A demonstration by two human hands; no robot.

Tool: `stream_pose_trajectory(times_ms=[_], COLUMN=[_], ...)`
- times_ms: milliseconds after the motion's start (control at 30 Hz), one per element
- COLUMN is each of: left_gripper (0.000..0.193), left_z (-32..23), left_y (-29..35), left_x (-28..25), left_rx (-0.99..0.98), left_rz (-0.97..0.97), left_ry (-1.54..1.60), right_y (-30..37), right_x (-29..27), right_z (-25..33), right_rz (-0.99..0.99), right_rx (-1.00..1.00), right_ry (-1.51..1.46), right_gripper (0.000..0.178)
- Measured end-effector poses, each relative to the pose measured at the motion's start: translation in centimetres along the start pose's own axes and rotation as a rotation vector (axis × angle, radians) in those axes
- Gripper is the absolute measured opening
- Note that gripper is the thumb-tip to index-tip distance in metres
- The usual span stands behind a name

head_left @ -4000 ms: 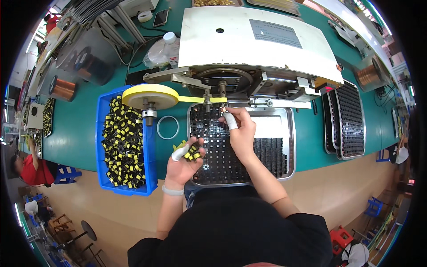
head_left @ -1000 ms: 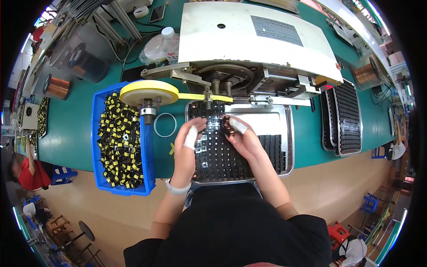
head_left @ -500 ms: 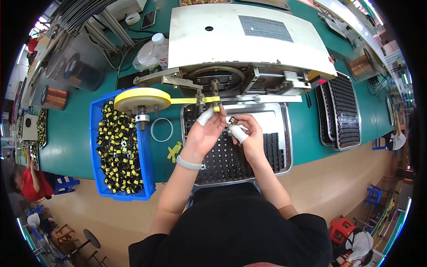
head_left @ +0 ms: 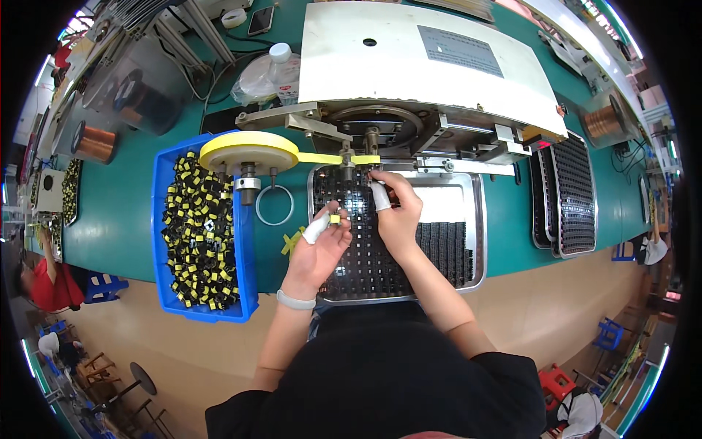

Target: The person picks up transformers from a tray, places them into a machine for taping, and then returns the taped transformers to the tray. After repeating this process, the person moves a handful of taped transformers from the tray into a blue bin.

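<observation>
My left hand (head_left: 316, 256), palm up with a white finger cover, pinches a small black coil bobbin wrapped in yellow tape (head_left: 335, 219) above the tray. Beyond it, my right hand (head_left: 398, 223) is closed at the end of the machine's spindle (head_left: 371, 139). A small dark coil bobbin (head_left: 373, 175) sits at its fingertips, partly hidden by them. A yellow tape roll (head_left: 248, 142) on a wheel stands to the left, and its strip (head_left: 319, 157) runs across to the guide beside the spindle. Under both hands lies a metal tray (head_left: 480, 267) with rows of black bobbins.
A blue bin (head_left: 247, 278) full of yellow-taped bobbins stands at the left. Near it lie a pale ring (head_left: 258, 208) and yellow tape scraps (head_left: 290, 241). The white machine housing (head_left: 344, 58) blocks the far side. Stacked black trays (head_left: 574, 197) stand at the right.
My left hand has come away from the spindle toward me with the taped bobbin. My right hand has moved up to the spindle with the dark bobbin. The view has shifted slightly.
</observation>
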State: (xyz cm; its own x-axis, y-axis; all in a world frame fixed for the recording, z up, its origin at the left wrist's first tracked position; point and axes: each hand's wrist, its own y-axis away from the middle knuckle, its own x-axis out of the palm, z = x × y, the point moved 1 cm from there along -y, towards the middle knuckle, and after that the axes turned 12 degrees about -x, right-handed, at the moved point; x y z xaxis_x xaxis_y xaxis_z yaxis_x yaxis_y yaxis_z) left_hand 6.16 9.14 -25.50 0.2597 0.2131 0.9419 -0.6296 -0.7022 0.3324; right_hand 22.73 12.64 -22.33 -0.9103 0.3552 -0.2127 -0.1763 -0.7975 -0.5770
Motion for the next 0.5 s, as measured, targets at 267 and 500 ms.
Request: stream_pose_trajectory(times_ms=[267,500], left_gripper=[0.029,0.028], left_z=[0.1,0.2], left_y=[0.3,0.6], left_x=[2.0,1.8], left_rx=[-0.026,-0.021], left_rz=[0.036,0.047], left_ry=[0.061,0.054], right_y=[-0.5,0.3], right_x=[1.3,-0.3], right_z=[-0.2,-1.5], right_rz=[-0.054,0.241], right_rx=[-0.003,0.655], right_ry=[0.109,-0.457], right_gripper=[0.027,0.043])
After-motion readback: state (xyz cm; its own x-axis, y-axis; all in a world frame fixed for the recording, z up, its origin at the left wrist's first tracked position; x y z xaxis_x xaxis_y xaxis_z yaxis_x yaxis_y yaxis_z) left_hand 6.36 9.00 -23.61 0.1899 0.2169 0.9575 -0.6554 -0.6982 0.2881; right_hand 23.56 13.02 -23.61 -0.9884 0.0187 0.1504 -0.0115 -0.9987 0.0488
